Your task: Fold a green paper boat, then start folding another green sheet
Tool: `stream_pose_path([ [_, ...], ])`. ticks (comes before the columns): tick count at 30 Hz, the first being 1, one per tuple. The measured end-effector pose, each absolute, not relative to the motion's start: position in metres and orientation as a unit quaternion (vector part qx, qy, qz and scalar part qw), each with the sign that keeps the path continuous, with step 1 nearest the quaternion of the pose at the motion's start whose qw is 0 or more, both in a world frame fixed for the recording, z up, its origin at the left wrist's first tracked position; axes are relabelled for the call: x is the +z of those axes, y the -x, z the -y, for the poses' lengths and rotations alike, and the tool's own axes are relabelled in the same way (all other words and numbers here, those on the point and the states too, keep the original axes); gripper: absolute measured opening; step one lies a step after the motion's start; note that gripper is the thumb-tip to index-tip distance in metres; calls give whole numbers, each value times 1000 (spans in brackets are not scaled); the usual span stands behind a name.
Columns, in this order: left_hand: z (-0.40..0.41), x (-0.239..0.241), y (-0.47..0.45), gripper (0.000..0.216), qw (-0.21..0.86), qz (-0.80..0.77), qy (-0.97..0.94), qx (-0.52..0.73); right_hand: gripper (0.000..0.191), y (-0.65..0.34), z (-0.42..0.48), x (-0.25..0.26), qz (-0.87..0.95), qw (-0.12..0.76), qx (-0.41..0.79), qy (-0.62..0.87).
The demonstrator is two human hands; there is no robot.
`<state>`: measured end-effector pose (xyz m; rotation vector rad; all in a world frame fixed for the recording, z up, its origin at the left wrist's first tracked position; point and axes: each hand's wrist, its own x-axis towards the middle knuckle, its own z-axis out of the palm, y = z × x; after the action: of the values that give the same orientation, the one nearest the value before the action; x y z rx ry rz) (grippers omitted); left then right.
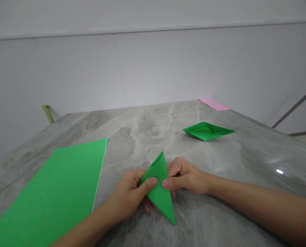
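Note:
A green paper folded into a pointed diamond shape [160, 199] is held just above the grey marble table [147, 133], near its front edge. My left hand [131, 199] pinches its left side, thumb on top. My right hand [183, 176] pinches its right side, thumb pressed against the fold. The two thumbs almost meet at the middle of the paper. One tip points away from me and the other toward me.
A stack of flat green sheets [55, 195] lies at the left. A finished green folded paper boat shape [207, 130] rests further back on the right. A pink sheet [214, 104] lies at the far edge by the white wall.

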<state>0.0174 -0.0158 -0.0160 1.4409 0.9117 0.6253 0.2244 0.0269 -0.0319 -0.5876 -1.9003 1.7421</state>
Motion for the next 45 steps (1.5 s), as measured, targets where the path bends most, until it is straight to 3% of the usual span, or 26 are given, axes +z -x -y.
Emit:
stream_pose_path([
  [32,21,-5,-16,37,656,-386,-604,235,47,-224,-25,-34,705,231,646,180],
  [41,17,-16,-14,40,639,-371,-627,248,48,-223,-25,-35,705,234,641,193],
  [45,15,-21,-16,40,574,-386,-658,297,48,-223,-26,-36,707,245,634,196],
])
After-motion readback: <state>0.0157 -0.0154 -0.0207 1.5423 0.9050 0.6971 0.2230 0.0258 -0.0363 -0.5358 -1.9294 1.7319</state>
